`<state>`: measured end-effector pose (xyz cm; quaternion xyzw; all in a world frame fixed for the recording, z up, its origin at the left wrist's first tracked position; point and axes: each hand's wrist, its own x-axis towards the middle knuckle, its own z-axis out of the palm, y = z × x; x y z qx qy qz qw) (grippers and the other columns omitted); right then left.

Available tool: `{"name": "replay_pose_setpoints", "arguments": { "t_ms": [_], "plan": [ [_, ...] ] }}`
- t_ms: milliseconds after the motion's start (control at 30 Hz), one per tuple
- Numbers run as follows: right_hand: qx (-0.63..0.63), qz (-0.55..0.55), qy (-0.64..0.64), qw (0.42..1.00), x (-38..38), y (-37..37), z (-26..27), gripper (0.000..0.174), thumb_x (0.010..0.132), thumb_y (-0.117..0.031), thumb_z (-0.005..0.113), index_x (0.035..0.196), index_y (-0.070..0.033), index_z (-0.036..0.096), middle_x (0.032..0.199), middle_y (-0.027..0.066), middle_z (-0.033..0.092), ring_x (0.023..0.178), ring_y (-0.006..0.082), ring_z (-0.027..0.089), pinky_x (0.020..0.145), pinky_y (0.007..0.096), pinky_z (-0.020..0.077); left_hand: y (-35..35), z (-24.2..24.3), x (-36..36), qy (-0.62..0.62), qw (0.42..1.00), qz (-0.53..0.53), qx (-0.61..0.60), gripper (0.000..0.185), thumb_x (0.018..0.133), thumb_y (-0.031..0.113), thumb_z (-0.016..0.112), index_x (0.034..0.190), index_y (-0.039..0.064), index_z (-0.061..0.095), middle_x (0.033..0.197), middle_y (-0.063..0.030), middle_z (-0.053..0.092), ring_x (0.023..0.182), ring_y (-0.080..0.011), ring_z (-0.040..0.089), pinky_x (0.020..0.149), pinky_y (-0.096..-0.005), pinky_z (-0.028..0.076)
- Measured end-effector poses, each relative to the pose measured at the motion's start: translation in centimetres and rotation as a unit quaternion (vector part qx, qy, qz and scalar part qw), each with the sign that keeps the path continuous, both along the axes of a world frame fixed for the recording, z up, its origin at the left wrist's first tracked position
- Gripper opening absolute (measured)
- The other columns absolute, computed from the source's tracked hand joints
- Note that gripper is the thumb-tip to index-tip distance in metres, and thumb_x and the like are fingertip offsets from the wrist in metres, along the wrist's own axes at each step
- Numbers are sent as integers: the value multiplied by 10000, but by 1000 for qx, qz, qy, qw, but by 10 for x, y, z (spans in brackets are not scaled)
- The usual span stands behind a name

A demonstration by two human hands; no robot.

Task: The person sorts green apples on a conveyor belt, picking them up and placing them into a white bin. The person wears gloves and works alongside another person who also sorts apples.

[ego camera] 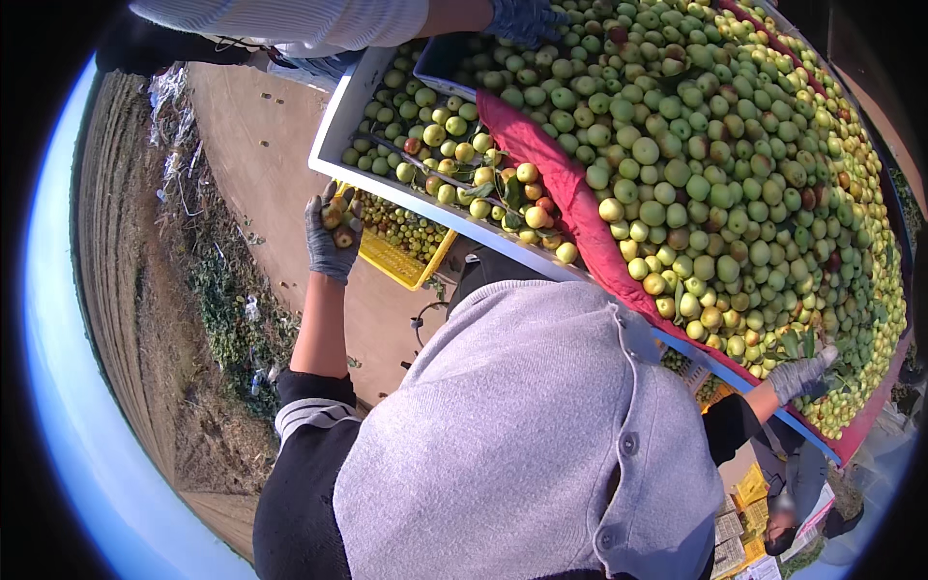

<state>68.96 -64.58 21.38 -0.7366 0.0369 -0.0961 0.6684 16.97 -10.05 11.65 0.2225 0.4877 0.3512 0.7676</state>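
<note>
In a grey glove, my left hand is raised beside the white-edged sorting table and holds several jujubes in its upturned palm. Just to its right and lower down is a yellow plastic crate partly filled with small jujubes. My right hand, also gloved, reaches over the near edge of the large heap of green jujubes. It touches the heap by some green leaves; whether its fingers grip anything cannot be told. A rolled red cloth separates the heap from a shallow end section holding looser jujubes and a leafy twig.
Across the table, another person's gloved hand reaches into the heap. The table's pale rim runs before me. Behind at lower right, another person is near stacked yellow crates. Plant debris and plastic litter border the dirt ground.
</note>
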Motion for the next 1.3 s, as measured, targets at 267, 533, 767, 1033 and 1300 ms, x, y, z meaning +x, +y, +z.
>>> {"name": "replay_pose_setpoints", "arguments": {
  "t_ms": [267, 533, 767, 1033, 1300],
  "plan": [
    [-78, 308, 264, 910, -151, 211, -5, 583, 914, -537, 550, 1239, -53, 546, 1180, 60, 569, 998, 166, 567, 870, 308, 452, -42, 32, 30, 408, 705, -123, 567, 491, 834, 194, 719, 1262, 26, 545, 1260, -169, 559, 1173, -303, 535, 1029, -395, 402],
    [-291, 718, -76, 628, -226, 331, 9, 589, 783, -422, 707, 1236, -78, 555, 1107, 136, 625, 1002, 309, 617, 893, 393, 492, -130, 105, 157, -17, 883, -334, 328, 540, 924, 356, 619, 1319, 18, 473, 1264, -105, 551, 1163, -189, 506, 986, -343, 411],
    [-196, 627, -123, 744, -181, 294, 10, 519, 818, -316, 700, 1260, -82, 562, 1286, 151, 547, 1171, 325, 529, 1015, 394, 425, -13, 44, 57, -57, 964, -93, 241, 275, 974, 368, 541, 1002, 96, 563, 642, 47, 450, 518, -104, 407, 518, -294, 377],
    [-341, 390, 65, 853, -134, 211, -3, 653, 762, -139, 742, 1360, -136, 478, 1287, 188, 527, 1144, 369, 553, 979, 415, 479, 46, -3, -81, 782, 406, -336, 334, 730, 802, 315, 717, 1408, 59, 402, 1410, -182, 449, 1318, -373, 387, 1072, -432, 356],
    [-479, 390, 74, 783, -126, 303, -53, 899, 735, -122, 743, 1474, -260, 252, 1333, 253, 395, 1184, 412, 500, 953, 457, 490, -18, 44, 91, 179, 374, -535, 736, 194, 695, 81, 677, 877, 137, 641, 851, -62, 646, 694, -270, 626, 556, -400, 511]
  ]
}}
